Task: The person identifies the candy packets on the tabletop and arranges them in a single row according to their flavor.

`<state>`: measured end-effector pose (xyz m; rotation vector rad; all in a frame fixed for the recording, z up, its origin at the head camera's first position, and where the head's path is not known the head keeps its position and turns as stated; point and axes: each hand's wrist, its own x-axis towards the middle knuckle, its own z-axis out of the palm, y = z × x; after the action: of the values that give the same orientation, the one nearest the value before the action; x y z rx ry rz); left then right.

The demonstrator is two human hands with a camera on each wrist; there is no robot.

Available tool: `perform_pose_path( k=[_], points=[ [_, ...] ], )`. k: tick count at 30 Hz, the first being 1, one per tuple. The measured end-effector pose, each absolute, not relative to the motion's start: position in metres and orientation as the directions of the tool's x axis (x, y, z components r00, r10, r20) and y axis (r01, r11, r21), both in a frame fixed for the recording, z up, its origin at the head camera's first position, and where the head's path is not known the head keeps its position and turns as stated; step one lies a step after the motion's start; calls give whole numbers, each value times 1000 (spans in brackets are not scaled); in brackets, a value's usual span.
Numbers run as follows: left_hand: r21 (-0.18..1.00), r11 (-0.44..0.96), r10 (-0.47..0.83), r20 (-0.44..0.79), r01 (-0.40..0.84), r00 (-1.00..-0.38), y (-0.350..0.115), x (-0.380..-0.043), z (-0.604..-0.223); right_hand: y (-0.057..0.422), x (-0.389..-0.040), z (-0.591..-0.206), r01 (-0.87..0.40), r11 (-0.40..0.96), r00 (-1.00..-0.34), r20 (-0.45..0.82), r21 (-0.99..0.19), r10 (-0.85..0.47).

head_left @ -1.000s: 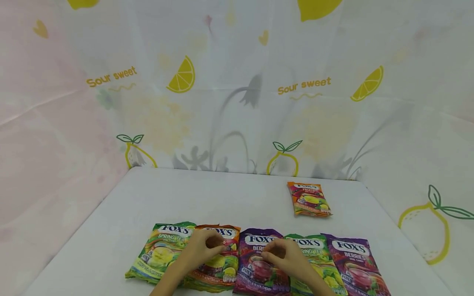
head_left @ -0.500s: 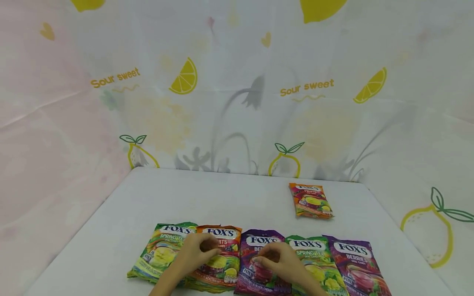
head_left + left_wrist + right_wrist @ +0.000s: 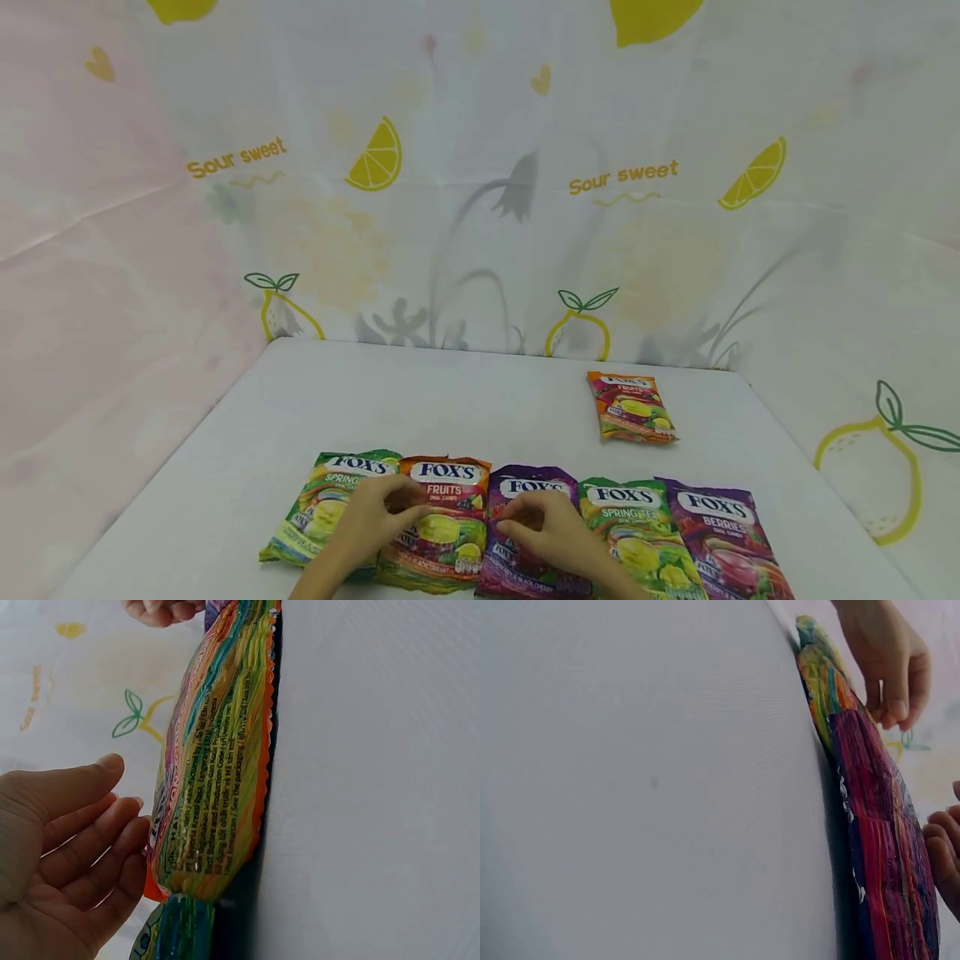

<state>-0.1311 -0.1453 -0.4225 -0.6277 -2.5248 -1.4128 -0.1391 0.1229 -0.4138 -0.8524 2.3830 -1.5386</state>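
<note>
In the head view, a row of Fox's candy bags lies along the front of the table. My left hand (image 3: pixel 371 521) hovers over the seam between the left green Spring Tea bag (image 3: pixel 318 508) and the orange Fruits bag (image 3: pixel 442 533), fingers loosely bent and holding nothing. The left wrist view has its fingertips right at the edge of the Fruits bag. My right hand (image 3: pixel 551 533) is over the purple Berries bag (image 3: pixel 517 575), thumb and fingers loosely curved around nothing. It covers part of that bag. In the right wrist view, its fingers (image 3: pixel 945 844) appear beside the purple bag.
Right of my right hand lie another green Spring Tea bag (image 3: pixel 630 525) and a second purple Berries bag (image 3: pixel 727 537). A smaller-looking orange Fruits bag (image 3: pixel 633 407) lies alone at the back right. A lemon-printed cloth (image 3: pixel 480 250) rises behind the white table (image 3: pixel 420 400).
Both hands have drifted left over the bags, uncovering more of the orange Fruits bag's label and the right green bag. The bags keep their places, apart from a slight shift of the whole view.
</note>
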Motion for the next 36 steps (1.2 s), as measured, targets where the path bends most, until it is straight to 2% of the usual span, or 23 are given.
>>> perform_pose_path(
  k=[7, 18, 25, 36],
  points=[
    [748, 487, 257, 370, 451, -893, -153, -129, -424, 114, -140, -412, -329, 362, -842, 97, -873, -531],
    [722, 612, 175, 273, 322, -946, -156, -127, -420, 107, -138, -409, -344, 396, -827, 75, -851, -556],
    [689, 665, 169, 239, 290, -956, -159, -126, -416, 102, -137, -408, -362, 427, -832, 81, -829, -549],
    [612, 777, 140, 61, 148, -988, -156, -126, -407, 101, -136, -408, -272, 417, -859, 23, -867, -512]
  ],
)
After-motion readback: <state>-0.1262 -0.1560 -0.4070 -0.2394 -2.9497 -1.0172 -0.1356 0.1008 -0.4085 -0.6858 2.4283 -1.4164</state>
